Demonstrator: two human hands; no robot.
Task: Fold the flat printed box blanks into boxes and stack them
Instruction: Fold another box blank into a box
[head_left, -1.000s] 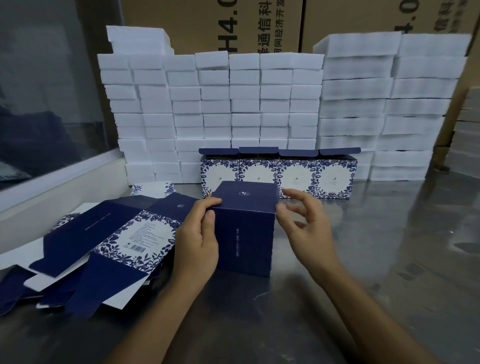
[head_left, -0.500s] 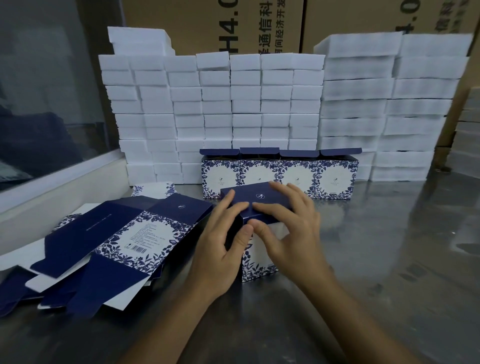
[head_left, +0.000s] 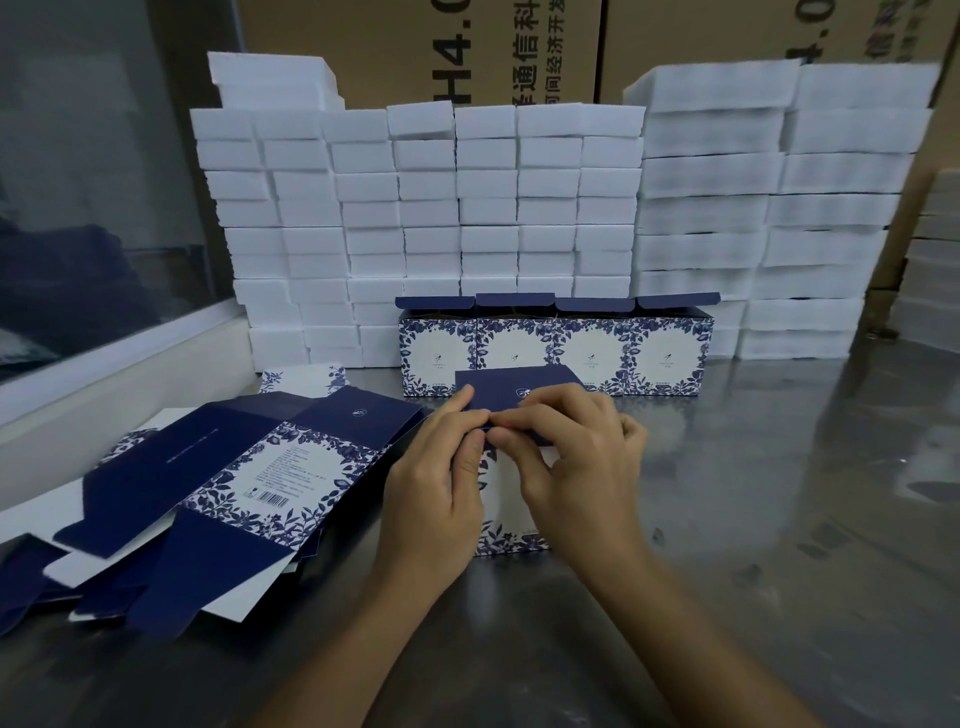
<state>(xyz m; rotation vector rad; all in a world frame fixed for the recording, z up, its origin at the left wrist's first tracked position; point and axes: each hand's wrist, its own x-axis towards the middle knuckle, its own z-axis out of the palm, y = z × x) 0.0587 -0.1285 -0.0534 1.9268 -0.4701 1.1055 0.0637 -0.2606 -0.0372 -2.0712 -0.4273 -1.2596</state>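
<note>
Item in hand: one blue-and-white floral printed cardboard box (head_left: 511, 519), part-folded, stood upright on the grey metal table (head_left: 753, 519) at centre. Its dark blue lid flap (head_left: 514, 392) lay tilted over the top. The left hand (head_left: 436, 499) and right hand (head_left: 576, 467) met at the flap's near edge, fingers curled and pinching that edge, probably to crease or tuck the closing tab; the tab itself was hidden under the fingers.

Finished stock: a row of four matching floral boxes (head_left: 553, 353) at 12 o'clock, just behind the held box, side by side with lids ajar. Likely placed there as the base of the stack, within easy reach.

Raw stock: a loose heap of flat printed box blanks (head_left: 228, 478) at 9 o'clock, overlapping, near the left wrist, presumably for quick pick-up.

Surroundings: a wall of white foam blocks (head_left: 467, 218) behind the row; brown cardboard cartons (head_left: 426, 47) with printed lettering beyond; a glass partition (head_left: 93, 182) at 10 o'clock.

Obstructions: the finished row stood close behind the flap, and the blanks crowded the left side.
</note>
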